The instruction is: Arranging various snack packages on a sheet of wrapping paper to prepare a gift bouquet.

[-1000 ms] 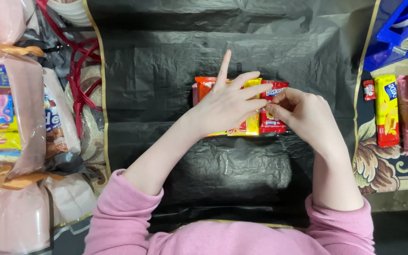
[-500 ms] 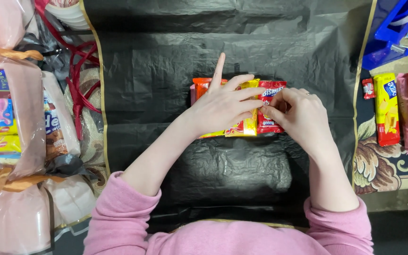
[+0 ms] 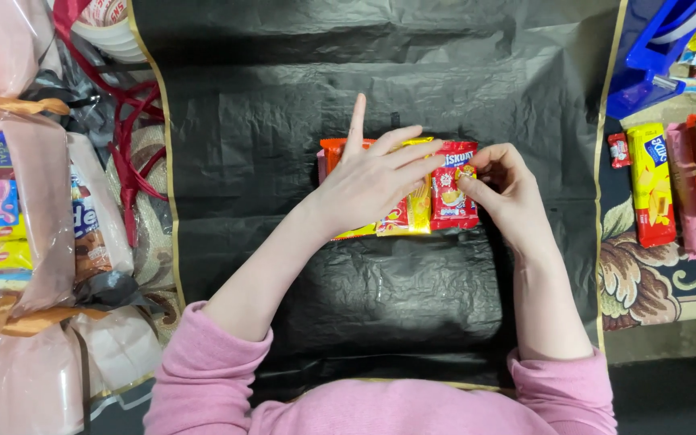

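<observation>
Looking down from the head cam, I've got a little row of snack packets lying side by side pretty much dead centre on a crinkly black wrapping sheet with a gold edge. There's an orange one at the 9 o'clock end, yellow in the middle, and a red biscuit packet at the 3 o'clock end. My left hand lies flat and spread over the orange and yellow packs, fingers loose, index sticking up toward 12 o'clock, so it's pressing down rather than gripping anything. My right hand is curled in from 3 o'clock, thumb and fingertips pinching at the right edge of the red packet, not wrapped round it. My guess is these are light, thin foil pouches: slick, crackly, easy to skid on that sheet, and the biscuits inside would probably crush if squeezed. I'd take them by the crimped end seams or the long edges, gently. Off at 3 o'clock more loose snack packs sit on a patterned mat, and at 9 o'clock there's a clear-wrapped snack bundle tied with gold ribbon.
</observation>
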